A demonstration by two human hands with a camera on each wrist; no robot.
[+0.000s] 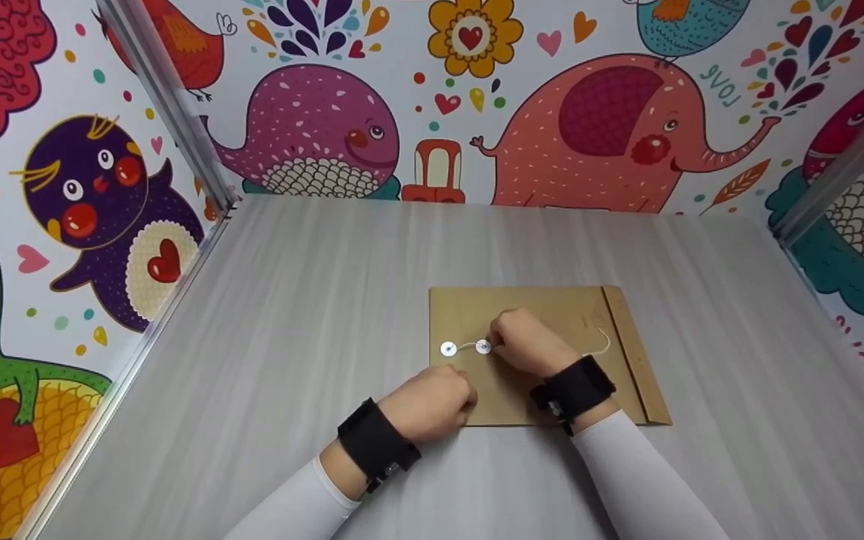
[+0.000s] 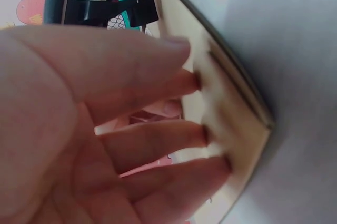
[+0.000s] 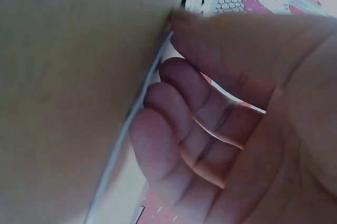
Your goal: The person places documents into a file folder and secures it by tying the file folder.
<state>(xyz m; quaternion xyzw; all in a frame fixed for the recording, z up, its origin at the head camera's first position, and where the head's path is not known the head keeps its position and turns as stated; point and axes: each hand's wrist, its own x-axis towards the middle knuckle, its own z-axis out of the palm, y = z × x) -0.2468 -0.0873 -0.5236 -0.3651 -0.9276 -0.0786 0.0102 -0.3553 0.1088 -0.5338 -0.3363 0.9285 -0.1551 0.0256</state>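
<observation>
A brown paper envelope [image 1: 552,307] lies flat on the grey table [image 1: 312,300], its flap edge to the right. Two white round discs [image 1: 448,349] sit on it, joined by a white string [image 1: 466,346]. My right hand [image 1: 499,343] is at the right-hand disc [image 1: 483,346]. In the right wrist view, thumb and forefinger pinch the string [image 3: 126,129] against the envelope [image 3: 68,76], and the other fingers are curled. A loose end of the string [image 1: 603,346] trails right of that hand. My left hand [image 1: 462,397] rests on the envelope's near left corner. Its fingertips [image 2: 202,134] press on the envelope [image 2: 231,108].
Walls with bright cartoon animals [image 1: 312,135] close the table in on the left, back and right. Metal rails [image 1: 169,97] run along the corners. Bare grey tabletop surrounds the envelope on all sides.
</observation>
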